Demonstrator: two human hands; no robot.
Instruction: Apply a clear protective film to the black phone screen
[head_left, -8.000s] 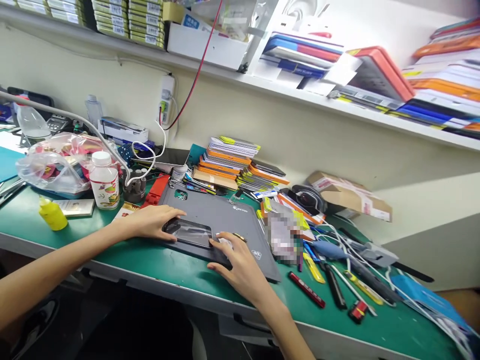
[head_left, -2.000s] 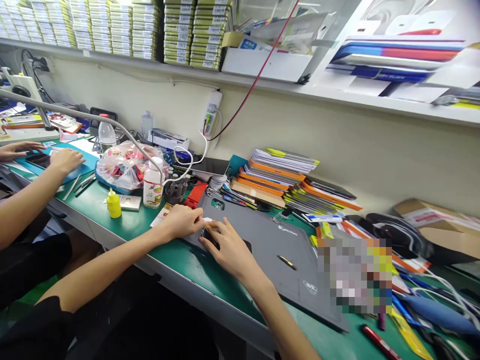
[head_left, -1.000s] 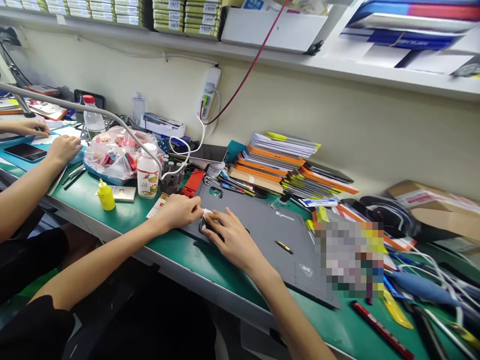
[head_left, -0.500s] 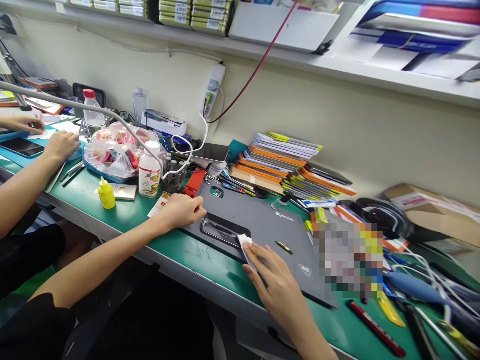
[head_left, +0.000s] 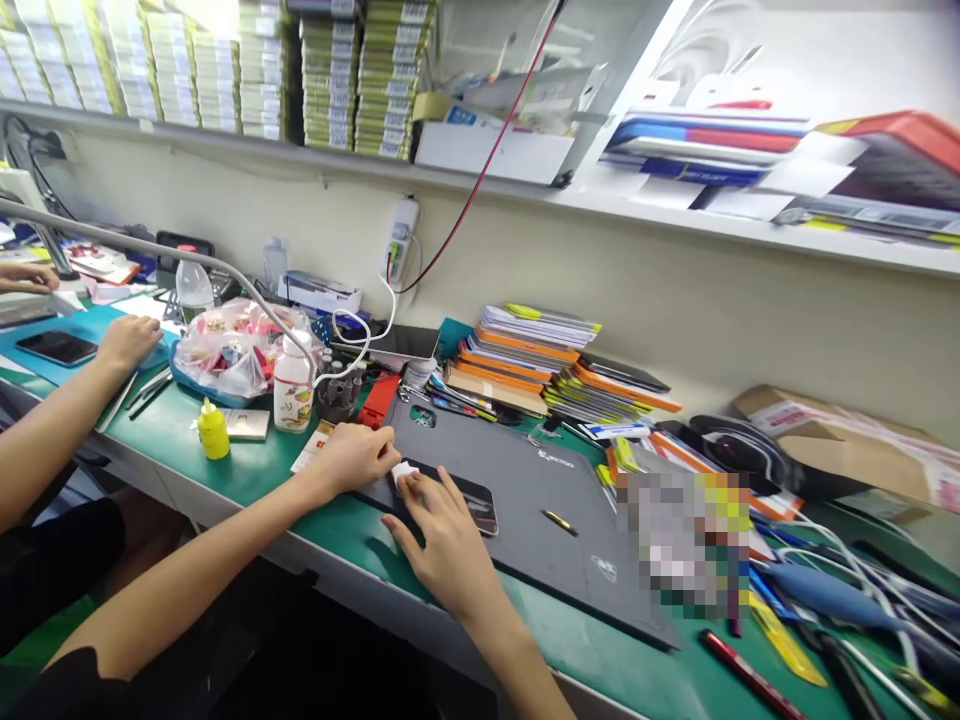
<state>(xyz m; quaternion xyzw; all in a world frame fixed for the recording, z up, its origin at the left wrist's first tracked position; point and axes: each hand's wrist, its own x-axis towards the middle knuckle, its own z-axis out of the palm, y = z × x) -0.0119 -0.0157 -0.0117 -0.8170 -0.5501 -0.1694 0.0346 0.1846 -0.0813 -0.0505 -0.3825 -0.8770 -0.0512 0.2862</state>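
On a grey work mat (head_left: 517, 480) lies a smartphone (head_left: 478, 500) with a dark, glossy screen. My right hand (head_left: 442, 540) presses a folded white tissue (head_left: 405, 470) against the phone's left end, its fingers covering part of the screen. My left hand (head_left: 358, 460) is closed in a fist at that same end, close to the tissue; whatever its fingers hold is hidden. A small gold-and-black driver-like tool (head_left: 559, 522) rests on the mat to the right of the phone.
Left are a yellow squeeze bottle (head_left: 214, 430), a white bottle (head_left: 292, 385) and a plastic bag (head_left: 232, 350). Another person's hand (head_left: 131, 342) rests near a second phone (head_left: 56, 347). Stacked packets (head_left: 517, 345) stand behind the mat; a red pen (head_left: 750, 675) lies right.
My right hand has slid the tissue leftward along the phone, from its right end to its left end. My left fist stays at the phone's left end. The camera view has tilted up.
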